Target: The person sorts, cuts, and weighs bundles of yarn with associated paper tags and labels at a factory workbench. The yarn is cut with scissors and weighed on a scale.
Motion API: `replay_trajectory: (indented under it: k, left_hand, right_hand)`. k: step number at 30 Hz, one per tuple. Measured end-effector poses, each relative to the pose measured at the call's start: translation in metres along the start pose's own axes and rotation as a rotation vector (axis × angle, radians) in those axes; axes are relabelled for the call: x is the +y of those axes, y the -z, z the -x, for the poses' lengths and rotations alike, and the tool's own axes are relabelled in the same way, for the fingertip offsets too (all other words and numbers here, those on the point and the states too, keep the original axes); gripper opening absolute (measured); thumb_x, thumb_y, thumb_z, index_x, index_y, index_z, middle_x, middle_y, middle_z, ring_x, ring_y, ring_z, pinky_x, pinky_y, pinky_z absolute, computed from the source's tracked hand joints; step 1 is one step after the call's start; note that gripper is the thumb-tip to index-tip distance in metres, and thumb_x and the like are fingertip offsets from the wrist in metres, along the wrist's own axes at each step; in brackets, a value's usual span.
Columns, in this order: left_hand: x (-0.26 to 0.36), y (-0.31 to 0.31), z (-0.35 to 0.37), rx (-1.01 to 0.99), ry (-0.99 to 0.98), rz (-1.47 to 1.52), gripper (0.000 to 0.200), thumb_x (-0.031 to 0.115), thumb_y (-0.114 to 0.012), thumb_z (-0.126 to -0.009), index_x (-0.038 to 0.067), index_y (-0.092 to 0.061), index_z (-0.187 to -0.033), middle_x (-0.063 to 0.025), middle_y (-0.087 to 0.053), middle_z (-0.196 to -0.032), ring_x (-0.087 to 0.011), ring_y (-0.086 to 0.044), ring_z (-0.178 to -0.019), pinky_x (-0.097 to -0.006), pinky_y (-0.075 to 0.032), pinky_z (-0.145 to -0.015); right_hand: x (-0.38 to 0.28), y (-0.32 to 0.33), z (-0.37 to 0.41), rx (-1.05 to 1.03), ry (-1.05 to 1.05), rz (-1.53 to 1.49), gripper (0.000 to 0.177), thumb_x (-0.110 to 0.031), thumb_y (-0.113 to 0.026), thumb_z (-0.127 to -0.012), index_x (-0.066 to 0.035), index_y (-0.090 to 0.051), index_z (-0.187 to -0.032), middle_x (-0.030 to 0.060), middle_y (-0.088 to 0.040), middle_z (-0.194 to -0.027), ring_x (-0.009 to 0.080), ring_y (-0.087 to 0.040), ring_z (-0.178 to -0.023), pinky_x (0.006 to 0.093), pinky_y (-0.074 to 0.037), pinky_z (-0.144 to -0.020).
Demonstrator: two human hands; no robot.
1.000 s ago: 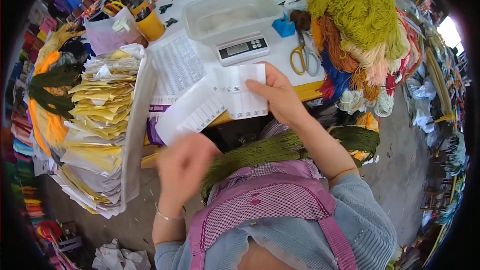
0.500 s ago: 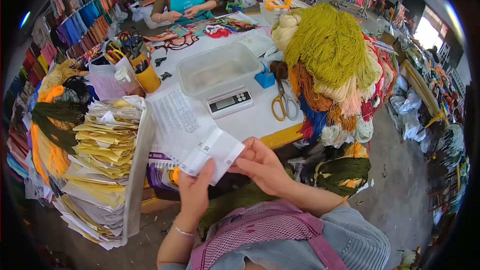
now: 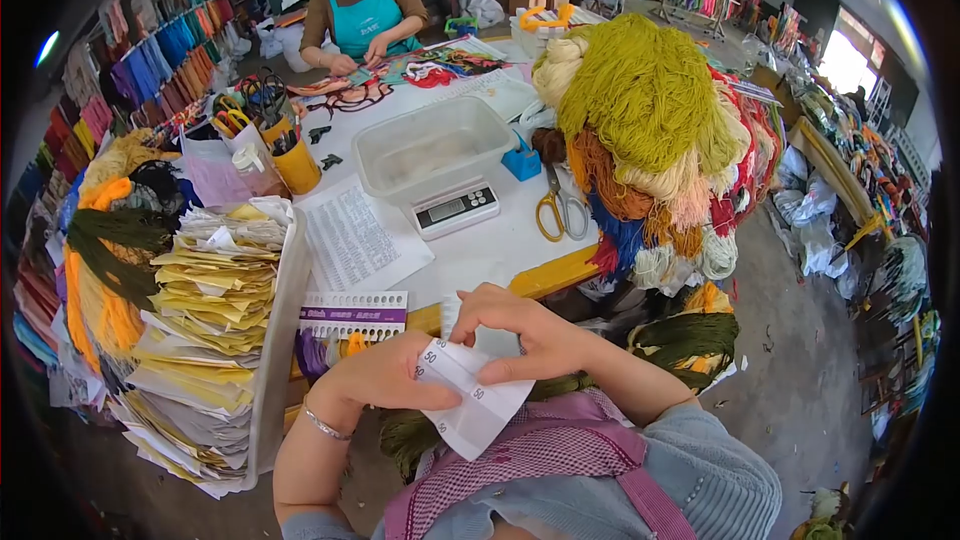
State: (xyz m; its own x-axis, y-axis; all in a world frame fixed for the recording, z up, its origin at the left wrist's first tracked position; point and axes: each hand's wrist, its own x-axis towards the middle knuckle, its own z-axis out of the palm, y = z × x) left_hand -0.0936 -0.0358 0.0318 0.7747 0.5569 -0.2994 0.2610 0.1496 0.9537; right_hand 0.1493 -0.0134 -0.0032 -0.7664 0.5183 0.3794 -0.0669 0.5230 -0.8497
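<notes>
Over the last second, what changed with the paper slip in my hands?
The paper slip was stretched out long above the table edge; both hands have since folded it small and drawn it down toward the apron. The left hand and right hand both kept hold of it throughout. The scale, scissors, yarn pile and paper stack have not shifted.

White table [image 3: 478, 258], yellow front edge. Digital scale [image 3: 457, 210] near middle, clear plastic tub [image 3: 432, 147] on its platform. Left of scale: printed sheet [image 3: 360, 237], flat. Front-left of scale, at table edge: colour card [image 3: 353, 312] with purple band. Right of scale: yellow-handled scissors [image 3: 560, 212], then heaped yarn skeins [image 3: 650, 130]. Behind-right of scale: blue block [image 3: 522, 162]. Behind-left of scale: yellow cup [image 3: 298, 168] holding tools. Far behind scale: coloured cloth pieces [image 3: 440, 65].
</notes>
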Motion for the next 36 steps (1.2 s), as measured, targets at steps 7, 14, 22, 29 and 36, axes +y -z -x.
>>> replay_trajectory:
  k: [7, 14, 22, 29, 36]
  left_hand:
    - [-0.006, -0.004, -0.007, -0.139, -0.011, 0.009, 0.033, 0.013, -0.070, -0.081, 0.000, -0.064, -0.111, -0.0003, -0.066, -0.101, -0.0084, -0.058, -0.091, -0.0253, -0.047, -0.083]
    - [-0.012, 0.003, 0.008, 0.422, -0.091, 0.123, 0.030, 0.020, -0.074, -0.082, 0.002, -0.067, -0.105, 0.0012, -0.067, -0.096, -0.0076, -0.060, -0.087, -0.0245, -0.049, -0.076]
    - [-0.056, -0.019, -0.030, 0.546, -0.293, 0.567, 0.043, 0.029, -0.062, -0.093, 0.000, -0.054, -0.124, -0.0074, -0.066, -0.108, -0.0161, -0.064, -0.092, -0.0313, -0.053, -0.075]
    - [-0.053, -0.035, -0.058, 0.720, -0.196, 0.396, 0.027, 0.013, -0.065, -0.089, -0.001, -0.062, -0.112, -0.0050, -0.068, -0.094, -0.0111, -0.064, -0.077, -0.0250, -0.056, -0.061]
    - [-0.068, -0.050, -0.081, 0.704, -0.239, 0.166, 0.018, 0.007, -0.063, -0.089, 0.002, -0.061, -0.106, -0.0004, -0.063, -0.089, -0.0059, -0.059, -0.077, -0.0207, -0.052, -0.063]
  right_hand:
    - [0.012, -0.016, -0.005, 0.075, 0.037, -0.565, 0.051, -0.042, -0.062, -0.090, -0.003, -0.050, -0.120, 0.0060, -0.055, -0.114, 0.0188, -0.046, -0.115, 0.0367, -0.035, -0.101]
    - [0.034, -0.010, 0.008, 0.171, -0.222, -0.085, 0.016, -0.020, -0.068, -0.088, -0.005, -0.061, -0.088, -0.0030, -0.057, -0.081, 0.0071, -0.053, -0.081, 0.0280, -0.044, -0.076]
    - [0.028, 0.013, 0.014, 0.529, -0.392, -0.206, 0.022, -0.023, -0.068, -0.090, -0.004, -0.059, -0.082, -0.0090, -0.051, -0.070, 0.0002, -0.043, -0.067, 0.0185, -0.037, -0.059]
    - [0.027, 0.001, 0.011, 0.734, -0.024, 0.720, 0.029, -0.007, -0.074, -0.072, -0.003, -0.065, -0.099, 0.0117, -0.065, -0.096, 0.0296, -0.061, -0.089, 0.0348, -0.049, -0.079]
    - [0.037, -0.025, 0.016, 0.635, -0.045, 0.569, 0.032, -0.009, -0.076, -0.071, -0.003, -0.068, -0.101, 0.0113, -0.067, -0.089, 0.0274, -0.063, -0.079, 0.0332, -0.052, -0.069]
